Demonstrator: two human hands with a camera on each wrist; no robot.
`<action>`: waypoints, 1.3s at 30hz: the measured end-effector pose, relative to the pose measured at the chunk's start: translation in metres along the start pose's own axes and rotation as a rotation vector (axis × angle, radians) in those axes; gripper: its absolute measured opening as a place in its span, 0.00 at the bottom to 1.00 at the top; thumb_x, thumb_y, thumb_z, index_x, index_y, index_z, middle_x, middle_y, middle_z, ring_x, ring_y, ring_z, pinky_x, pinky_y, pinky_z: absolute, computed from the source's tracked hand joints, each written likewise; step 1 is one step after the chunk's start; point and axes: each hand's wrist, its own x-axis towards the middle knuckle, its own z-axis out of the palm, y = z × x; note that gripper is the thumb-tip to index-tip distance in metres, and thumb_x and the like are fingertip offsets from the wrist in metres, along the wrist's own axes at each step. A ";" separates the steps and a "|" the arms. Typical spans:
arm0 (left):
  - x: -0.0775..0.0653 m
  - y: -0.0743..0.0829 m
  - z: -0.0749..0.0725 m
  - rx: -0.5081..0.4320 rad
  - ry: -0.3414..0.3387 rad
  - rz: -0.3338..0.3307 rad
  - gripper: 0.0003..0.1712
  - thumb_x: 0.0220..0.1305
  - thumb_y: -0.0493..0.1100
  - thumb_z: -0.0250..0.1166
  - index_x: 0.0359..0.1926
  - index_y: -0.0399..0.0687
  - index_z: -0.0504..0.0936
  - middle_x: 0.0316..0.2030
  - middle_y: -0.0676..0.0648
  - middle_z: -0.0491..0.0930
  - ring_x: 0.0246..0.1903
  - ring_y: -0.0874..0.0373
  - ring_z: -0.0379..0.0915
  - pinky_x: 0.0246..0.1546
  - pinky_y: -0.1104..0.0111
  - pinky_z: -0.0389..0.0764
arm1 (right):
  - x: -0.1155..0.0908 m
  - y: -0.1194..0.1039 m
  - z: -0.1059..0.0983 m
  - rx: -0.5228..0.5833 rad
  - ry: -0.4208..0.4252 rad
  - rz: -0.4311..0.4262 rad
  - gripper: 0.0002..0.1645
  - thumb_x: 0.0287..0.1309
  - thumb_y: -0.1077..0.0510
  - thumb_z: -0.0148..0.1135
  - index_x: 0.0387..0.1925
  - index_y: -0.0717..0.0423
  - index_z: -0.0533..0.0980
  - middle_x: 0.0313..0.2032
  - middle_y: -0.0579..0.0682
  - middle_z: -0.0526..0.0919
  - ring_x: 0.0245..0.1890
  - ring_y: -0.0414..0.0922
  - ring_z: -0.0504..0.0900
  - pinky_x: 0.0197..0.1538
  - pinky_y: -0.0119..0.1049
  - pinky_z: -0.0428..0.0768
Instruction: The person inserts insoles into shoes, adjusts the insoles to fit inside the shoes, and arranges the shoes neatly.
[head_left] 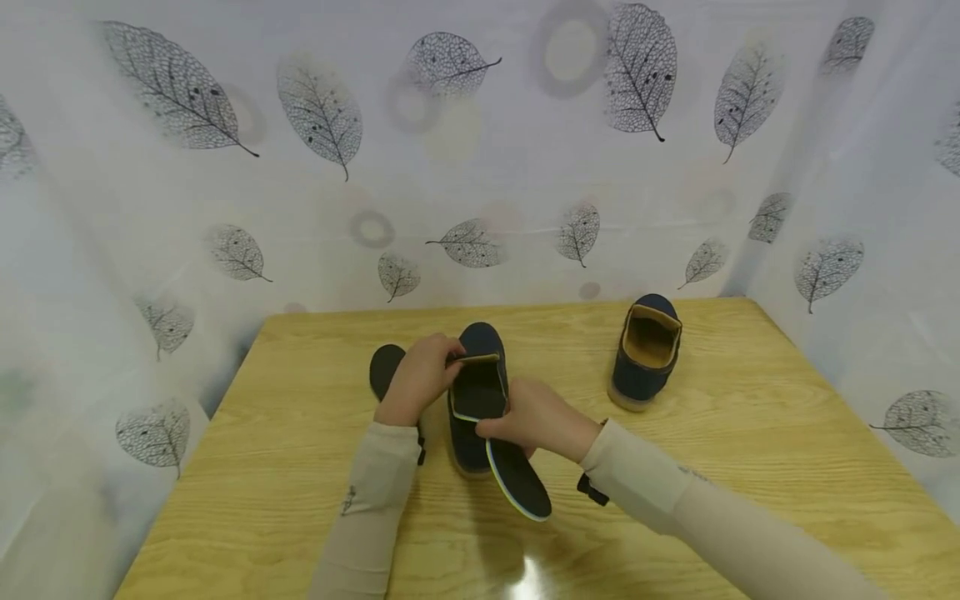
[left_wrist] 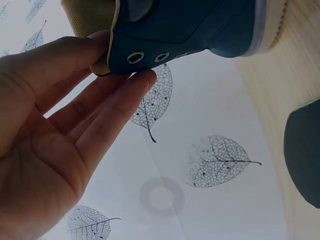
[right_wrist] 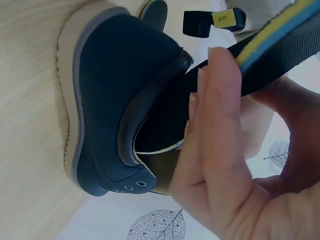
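A navy shoe (head_left: 471, 450) with a pale sole stands on the table, its toe pointing away from me. My left hand (head_left: 422, 379) pinches the top of this shoe at its tan-lined tongue; in the left wrist view, the thumb lies on the tongue (left_wrist: 90, 20) and fingertips sit under the metal eyelets (left_wrist: 135, 57). My right hand (head_left: 542, 421) grips a black insole (head_left: 519, 479) with a yellow and blue edge, thumb on one face and fingers on the other. One end of that insole (right_wrist: 167, 120) is inside the shoe opening, while the other sticks out toward me.
A second navy shoe (head_left: 641, 379) with a tan lining stands at the back right of the wooden table (head_left: 300, 483). Another dark insole (head_left: 385, 367) lies left of the nearer shoe, partly behind my left hand. A leaf-patterned curtain (head_left: 480, 167) hangs behind the table.
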 end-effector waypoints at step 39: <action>0.001 -0.002 -0.001 0.014 -0.005 0.004 0.07 0.64 0.35 0.64 0.41 0.38 0.86 0.37 0.43 0.81 0.37 0.49 0.79 0.41 0.59 0.79 | 0.020 -0.035 0.051 -1.096 0.365 -0.203 0.30 0.59 0.38 0.62 0.21 0.61 0.82 0.19 0.54 0.78 0.22 0.47 0.76 0.26 0.35 0.78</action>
